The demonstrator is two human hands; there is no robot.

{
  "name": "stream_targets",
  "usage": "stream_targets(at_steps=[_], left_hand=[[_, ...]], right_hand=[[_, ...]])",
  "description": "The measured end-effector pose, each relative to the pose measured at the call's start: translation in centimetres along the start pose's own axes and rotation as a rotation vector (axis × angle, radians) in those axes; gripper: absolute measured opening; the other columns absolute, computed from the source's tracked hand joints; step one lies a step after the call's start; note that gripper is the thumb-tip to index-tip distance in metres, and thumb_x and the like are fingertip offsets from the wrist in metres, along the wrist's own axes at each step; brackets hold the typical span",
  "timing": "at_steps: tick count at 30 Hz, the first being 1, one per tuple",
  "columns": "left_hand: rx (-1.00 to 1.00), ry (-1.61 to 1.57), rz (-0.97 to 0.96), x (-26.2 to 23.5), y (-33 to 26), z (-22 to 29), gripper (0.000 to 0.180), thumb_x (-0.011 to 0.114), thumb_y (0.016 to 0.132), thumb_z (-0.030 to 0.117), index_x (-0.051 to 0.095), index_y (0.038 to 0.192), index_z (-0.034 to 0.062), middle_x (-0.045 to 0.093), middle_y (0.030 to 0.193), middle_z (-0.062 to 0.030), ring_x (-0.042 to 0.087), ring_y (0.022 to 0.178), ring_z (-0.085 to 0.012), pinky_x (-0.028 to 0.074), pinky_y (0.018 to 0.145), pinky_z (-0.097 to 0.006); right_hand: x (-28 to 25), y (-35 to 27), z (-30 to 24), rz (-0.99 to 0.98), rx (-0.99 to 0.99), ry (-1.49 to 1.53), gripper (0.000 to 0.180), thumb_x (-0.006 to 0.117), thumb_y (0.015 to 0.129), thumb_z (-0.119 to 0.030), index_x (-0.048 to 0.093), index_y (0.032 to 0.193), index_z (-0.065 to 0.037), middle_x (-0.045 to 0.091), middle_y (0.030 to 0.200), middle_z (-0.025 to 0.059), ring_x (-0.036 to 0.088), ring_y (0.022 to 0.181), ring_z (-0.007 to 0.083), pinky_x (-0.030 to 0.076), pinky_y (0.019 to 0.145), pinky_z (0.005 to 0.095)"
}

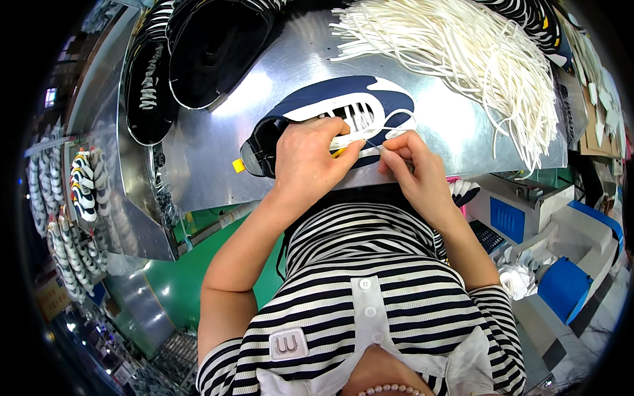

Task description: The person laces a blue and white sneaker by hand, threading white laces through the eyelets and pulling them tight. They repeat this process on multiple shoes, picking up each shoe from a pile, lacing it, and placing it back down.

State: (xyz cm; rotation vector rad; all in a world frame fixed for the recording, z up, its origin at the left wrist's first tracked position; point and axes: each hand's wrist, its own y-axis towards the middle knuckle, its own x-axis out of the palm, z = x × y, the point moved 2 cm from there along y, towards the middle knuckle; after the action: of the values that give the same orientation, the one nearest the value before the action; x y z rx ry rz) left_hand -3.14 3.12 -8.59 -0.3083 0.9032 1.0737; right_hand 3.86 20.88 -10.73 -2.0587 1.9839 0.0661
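A navy and white shoe upper [323, 92] lies on the metal table in front of me, its heel end toward the left. White shoelace [399, 113] crosses its eyelet area and makes a loose loop near the toe. My left hand [307, 155] is closed on the near side of the upper, thumb pointing right and fingers curled over the opening. My right hand [416, 168] is pinched beside the lace loop. A thin line shows between its fingertips and my left thumb; whether it is lace or a slim tool cannot be told.
A big heap of white laces [462, 59] covers the table's far right. Dark shoe uppers [218, 53] stand at the far left, more at the far right corner. The metal table's [218, 188] near edge runs before my waist. A grey and blue machine [528, 218] stands at right; shoe parts hang at left.
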Motion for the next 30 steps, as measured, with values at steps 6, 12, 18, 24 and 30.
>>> stream_targets(at_steps=[6,12,18,24,30], left_hand=[[0.189,0.028,0.020,0.2,-1.1,0.5,0.020,0.078,0.076,0.017,0.066,0.082,0.0019,0.065,0.074,-0.0119,0.061,0.062,-0.0283,0.046,0.055,-0.036],[0.264,0.111,0.035,0.1,-2.2,1.4,0.013,0.076,0.075,0.008,0.065,0.083,0.0060,0.061,0.071,-0.0065,0.060,0.066,-0.0250,0.046,0.057,-0.037],[0.307,0.228,0.086,-0.7,-3.4,0.9,0.013,0.075,0.075,0.011,0.063,0.079,0.0079,0.057,0.069,-0.0028,0.058,0.068,-0.0215,0.042,0.063,-0.034],[0.392,0.245,0.143,-0.7,-3.5,1.4,0.019,0.077,0.070,0.004,0.066,0.085,0.0066,0.057,0.067,-0.0030,0.057,0.066,-0.0221,0.041,0.060,-0.033],[0.392,0.168,0.141,-0.5,-3.6,0.9,0.020,0.077,0.069,0.001,0.065,0.085,0.0029,0.055,0.065,-0.0060,0.055,0.066,-0.0232,0.044,0.056,-0.035]], right_hand=[[1.1,0.5,0.4,0.010,0.074,0.085,0.016,0.059,0.097,-0.011,0.049,0.097,0.002,0.068,0.073,0.0104,0.067,0.067,0.0184,0.051,0.065,0.0295],[1.6,0.5,0.4,0.002,0.020,0.004,0.020,0.063,0.095,-0.012,0.050,0.106,0.000,0.067,0.078,0.0071,0.061,0.069,0.0132,0.048,0.065,0.0269],[-4.9,-1.2,-3.1,0.117,-0.094,-0.313,0.025,0.069,0.086,-0.008,0.058,0.109,-0.007,0.071,0.086,0.0100,0.067,0.066,0.0234,0.052,0.063,0.0324],[1.1,1.8,-4.7,-0.052,-0.560,-0.747,0.023,0.066,0.082,-0.007,0.056,0.103,-0.005,0.068,0.079,0.0092,0.067,0.068,0.0287,0.049,0.054,0.0363],[1.4,4.1,-3.9,-0.211,-0.250,-0.672,0.021,0.067,0.085,-0.011,0.060,0.104,-0.007,0.069,0.082,0.0097,0.067,0.072,0.0289,0.051,0.062,0.0372]])
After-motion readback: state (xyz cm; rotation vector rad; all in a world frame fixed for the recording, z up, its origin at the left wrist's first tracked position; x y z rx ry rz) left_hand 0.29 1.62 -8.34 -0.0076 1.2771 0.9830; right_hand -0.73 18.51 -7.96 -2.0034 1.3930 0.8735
